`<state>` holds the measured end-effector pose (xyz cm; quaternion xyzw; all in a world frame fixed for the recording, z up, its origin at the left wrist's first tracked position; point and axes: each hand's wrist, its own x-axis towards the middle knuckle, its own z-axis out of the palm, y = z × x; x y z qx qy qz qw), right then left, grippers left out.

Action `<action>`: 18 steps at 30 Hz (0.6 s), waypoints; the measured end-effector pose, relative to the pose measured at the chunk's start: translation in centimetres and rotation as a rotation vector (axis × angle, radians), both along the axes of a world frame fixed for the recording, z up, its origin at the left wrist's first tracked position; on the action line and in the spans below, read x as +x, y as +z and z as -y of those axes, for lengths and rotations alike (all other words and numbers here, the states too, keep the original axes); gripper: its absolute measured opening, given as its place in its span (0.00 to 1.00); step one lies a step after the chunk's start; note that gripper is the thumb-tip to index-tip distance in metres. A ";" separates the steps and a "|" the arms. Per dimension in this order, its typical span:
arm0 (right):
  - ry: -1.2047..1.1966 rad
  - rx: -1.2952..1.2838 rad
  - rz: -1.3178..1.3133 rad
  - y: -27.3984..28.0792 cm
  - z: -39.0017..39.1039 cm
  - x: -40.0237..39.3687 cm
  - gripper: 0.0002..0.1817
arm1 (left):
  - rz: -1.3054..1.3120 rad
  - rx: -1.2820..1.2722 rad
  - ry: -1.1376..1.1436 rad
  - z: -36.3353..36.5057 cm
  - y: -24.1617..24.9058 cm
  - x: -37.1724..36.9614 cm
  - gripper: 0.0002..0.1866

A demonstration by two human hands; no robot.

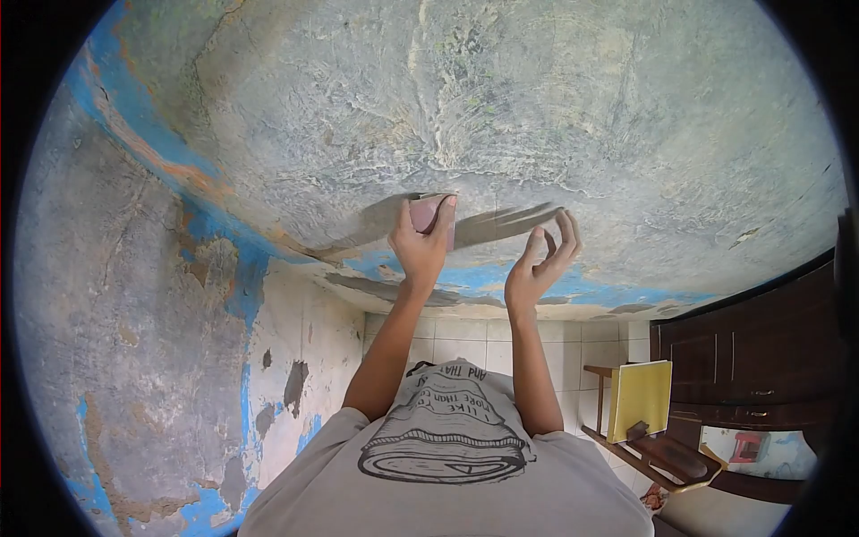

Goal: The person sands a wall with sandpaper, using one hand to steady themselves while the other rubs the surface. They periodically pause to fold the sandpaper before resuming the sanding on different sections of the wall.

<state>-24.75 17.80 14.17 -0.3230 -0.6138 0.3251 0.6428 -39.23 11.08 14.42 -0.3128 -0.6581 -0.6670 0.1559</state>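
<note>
My left hand (422,242) grips a folded pinkish piece of sandpaper (424,215) against the rough grey wall (519,107), fingers and thumb at its edges. To the right, my right hand (543,261) is raised close to the same wall, its fingers apart and slightly curled, holding nothing. Shadows of both hands fall on the plaster. Below them runs a band of peeling blue paint (483,273) with bare patches.
At the left, another wall (134,295) meets this one in a corner with flaking blue paint. Behind me at lower right stand a wooden chair (658,452) with a yellow panel (642,401) and a dark wooden cabinet (734,358). The floor (461,328) has pale tiles.
</note>
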 end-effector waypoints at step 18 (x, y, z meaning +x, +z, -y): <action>0.037 0.168 0.233 -1.2 -1.1 0.4 0.38 | 0.138 0.156 0.023 -1.1 -0.4 1.4 0.20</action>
